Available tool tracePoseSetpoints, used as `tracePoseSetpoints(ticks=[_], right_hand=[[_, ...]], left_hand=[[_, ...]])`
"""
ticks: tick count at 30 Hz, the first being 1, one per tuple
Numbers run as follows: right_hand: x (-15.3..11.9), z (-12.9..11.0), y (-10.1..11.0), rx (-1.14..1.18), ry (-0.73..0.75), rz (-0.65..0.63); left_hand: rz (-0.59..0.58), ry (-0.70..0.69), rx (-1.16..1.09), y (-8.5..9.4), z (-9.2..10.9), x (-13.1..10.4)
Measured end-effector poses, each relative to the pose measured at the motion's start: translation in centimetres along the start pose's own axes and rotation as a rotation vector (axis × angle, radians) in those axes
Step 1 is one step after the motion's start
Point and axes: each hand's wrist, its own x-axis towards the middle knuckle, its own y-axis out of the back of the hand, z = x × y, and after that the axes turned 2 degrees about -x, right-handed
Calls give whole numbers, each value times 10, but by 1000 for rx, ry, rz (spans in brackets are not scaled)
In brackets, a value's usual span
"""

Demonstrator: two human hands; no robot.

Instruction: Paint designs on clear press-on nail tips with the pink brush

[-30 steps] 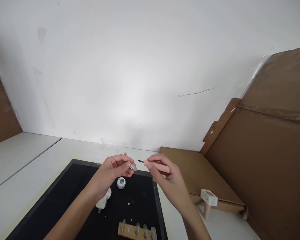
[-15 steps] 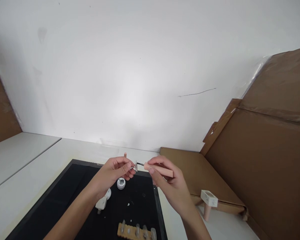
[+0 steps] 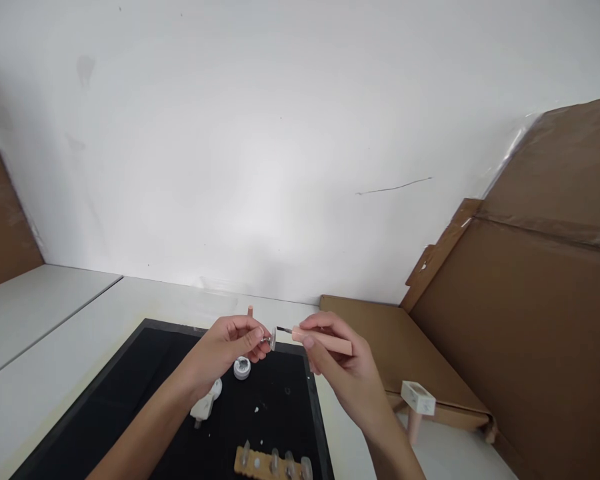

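Just above the far part of the black mat (image 3: 280, 393), my left hand (image 3: 240, 337) pinches a small metallic stem that carries a clear false nail tip (image 3: 273, 339). My right hand (image 3: 337, 347) is closed round the pink handle of a small brush (image 3: 325, 341). Its dark bristles point left, close to the nail tip; a narrow gap seems to separate them. Below my left hand stands a small round white jar (image 3: 242, 368) with greyish stuff inside. A tan wavy-edged strip (image 3: 263, 467) at the near edge bears several clear nail tips.
A white device-like object (image 3: 203, 405) lies partly under my left forearm. On the right, a white squarish piece on a pink cylinder (image 3: 419, 398) stands beside a flat cardboard box (image 3: 375, 347). A pink stub (image 3: 251, 311) shows behind my left hand. Cardboard walls flank the table.
My right hand has drawn the brush slightly to the right, away from the nail tip. The nail tip has turned a little in my left hand.
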Motion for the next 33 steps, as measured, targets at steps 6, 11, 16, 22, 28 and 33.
tracePoseSetpoints(ticks=[6,11,16,22,28,33], right_hand=[[0,-9,2,-34,21,-111],[0,-9,-1,-74,69,-18],[0,-15,-1,-116,112,-85],[1,-15,-2,-146,146,-7],[2,-19,0,-171,140,-102],[1,-19,2,-186,124,-62]], left_hand=[[19,-3,-1,-2,2,1],[19,-3,1,-3,3,-1],[31,-4,-2,-4,5,-2],[31,-5,6,-4,7,0],[26,2,21,-5,9,0],[22,4,26,-4,6,0]])
